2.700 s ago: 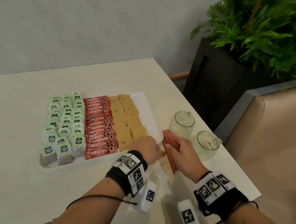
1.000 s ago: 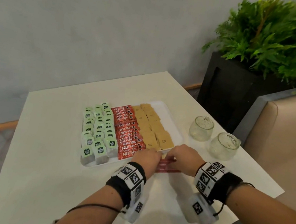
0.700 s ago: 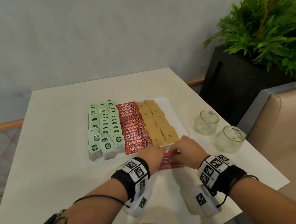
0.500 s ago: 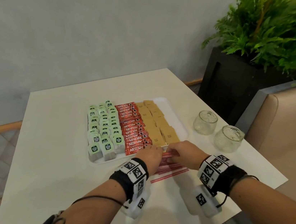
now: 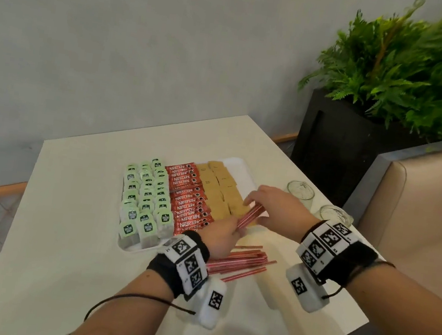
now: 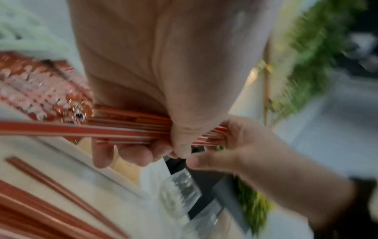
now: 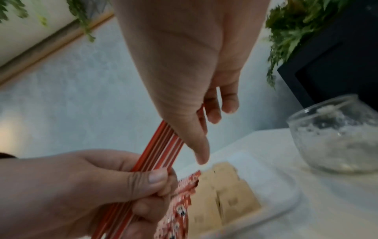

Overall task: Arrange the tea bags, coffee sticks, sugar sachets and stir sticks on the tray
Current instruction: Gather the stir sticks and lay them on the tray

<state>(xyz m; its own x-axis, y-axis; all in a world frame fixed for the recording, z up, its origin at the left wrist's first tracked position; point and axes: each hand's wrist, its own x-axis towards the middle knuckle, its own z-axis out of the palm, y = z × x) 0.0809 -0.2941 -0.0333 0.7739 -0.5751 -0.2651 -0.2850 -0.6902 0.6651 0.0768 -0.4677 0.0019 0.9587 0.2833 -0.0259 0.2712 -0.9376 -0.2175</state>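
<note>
White surface (image 5: 70, 232), grey wall behind; tray (image 5: 244, 170) mid-frame.
Your left hand (image 5: 222, 236) and right hand (image 5: 273, 210) have fingers clamped on a stir stick bundle (image 5: 248, 218) over the tray's near right corner; loose stir sticks (image 5: 238, 262) lie lower centre.

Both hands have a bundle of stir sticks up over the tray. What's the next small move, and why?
Probably lay the bundle on the tray's bare strip right of the sugar sachets; left hand and right hand both grip it, and more sticks wait on the table.

red stir sticks (image 5: 249, 218) bundled above tray (image 5: 245, 167), more sticks (image 5: 238, 262) loose on table
</note>
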